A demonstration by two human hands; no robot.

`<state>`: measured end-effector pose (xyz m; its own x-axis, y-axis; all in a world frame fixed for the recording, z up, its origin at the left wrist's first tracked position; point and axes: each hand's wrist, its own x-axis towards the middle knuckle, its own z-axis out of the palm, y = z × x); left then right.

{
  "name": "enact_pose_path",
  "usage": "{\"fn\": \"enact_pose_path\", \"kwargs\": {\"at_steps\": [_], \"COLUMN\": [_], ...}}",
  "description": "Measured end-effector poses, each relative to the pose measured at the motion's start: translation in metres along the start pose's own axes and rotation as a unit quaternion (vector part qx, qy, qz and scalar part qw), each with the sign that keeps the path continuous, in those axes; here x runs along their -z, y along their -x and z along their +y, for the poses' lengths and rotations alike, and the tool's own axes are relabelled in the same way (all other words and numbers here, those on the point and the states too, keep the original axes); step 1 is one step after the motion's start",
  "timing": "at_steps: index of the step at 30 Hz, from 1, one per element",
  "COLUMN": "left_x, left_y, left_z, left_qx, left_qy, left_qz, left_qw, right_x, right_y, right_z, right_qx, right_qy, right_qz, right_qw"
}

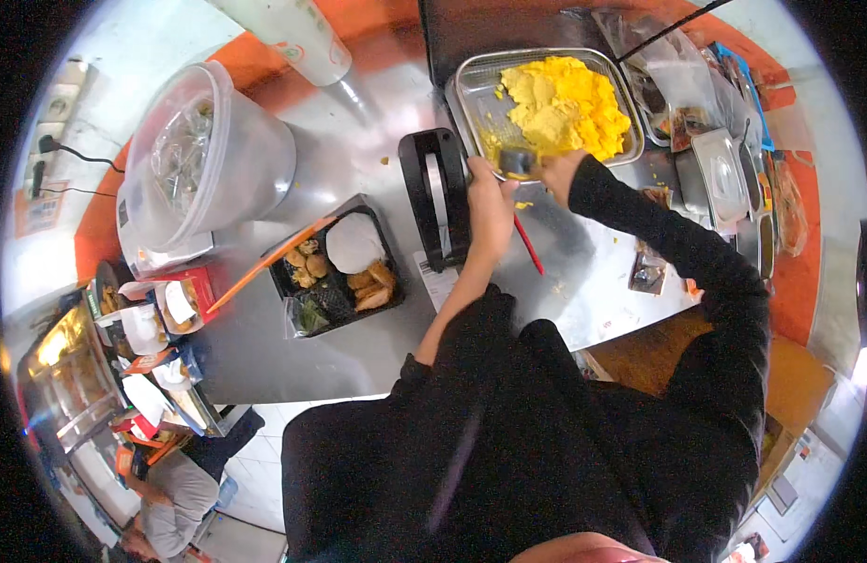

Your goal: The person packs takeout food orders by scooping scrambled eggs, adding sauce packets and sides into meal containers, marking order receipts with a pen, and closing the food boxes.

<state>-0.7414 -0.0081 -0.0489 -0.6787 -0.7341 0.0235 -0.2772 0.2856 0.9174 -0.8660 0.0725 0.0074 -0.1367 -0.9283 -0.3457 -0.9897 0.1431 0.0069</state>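
A rectangular metal tray (480,59) holds a heap of yellow food (567,105), its exact kind unclear. My right hand (561,176) grips the handle end of a dark, round-headed scoop (518,162) over the tray's near edge. At that same edge, beside the scoop, is my left hand (491,200); whether its fingers hold the rim is unclear. A black tape-dispenser-like device (437,200) stands just left of my left hand. Farther left, a black compartment meal box (335,328) contains white rice (354,243), fried pieces (371,287) and a small bag of greens (308,317).
A large translucent plastic bucket (257,162) with bagged items stands at the back left. An orange strip (271,264) crosses the meal box's corner. A red stick (528,246) lies near my left wrist. Lidded metal containers (718,176) stand right. Another person (180,500) is at lower left.
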Motion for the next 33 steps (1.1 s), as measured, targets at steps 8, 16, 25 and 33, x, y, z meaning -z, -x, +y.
{"fn": "enact_pose_path", "kwargs": {"at_steps": [8, 16, 25, 33], "left_x": [-0.001, -0.001, -0.001, 0.004], "left_y": [0.001, 0.003, 0.001, 0.004], "left_z": [0.010, 0.002, 0.001, 0.006], "left_qx": [0.056, 0.018, -0.012, 0.016], "left_qy": [0.049, 0.033, 0.052, 0.045], "left_qz": [-0.040, 0.007, 0.009, -0.002], "left_qw": [0.996, 0.999, 0.999, 0.999], "right_x": [-0.033, -0.003, -0.007, -0.037], "right_y": [-0.015, 0.006, -0.001, -0.018], "right_z": [0.048, -0.012, 0.026, 0.076], "right_qx": [-0.091, -0.045, 0.082, 0.070], "right_qy": [-0.418, 0.005, -0.211, -0.528], "right_qz": [0.061, 0.084, 0.054, -0.017], "right_qw": [0.902, 0.995, 0.973, 0.846]}}
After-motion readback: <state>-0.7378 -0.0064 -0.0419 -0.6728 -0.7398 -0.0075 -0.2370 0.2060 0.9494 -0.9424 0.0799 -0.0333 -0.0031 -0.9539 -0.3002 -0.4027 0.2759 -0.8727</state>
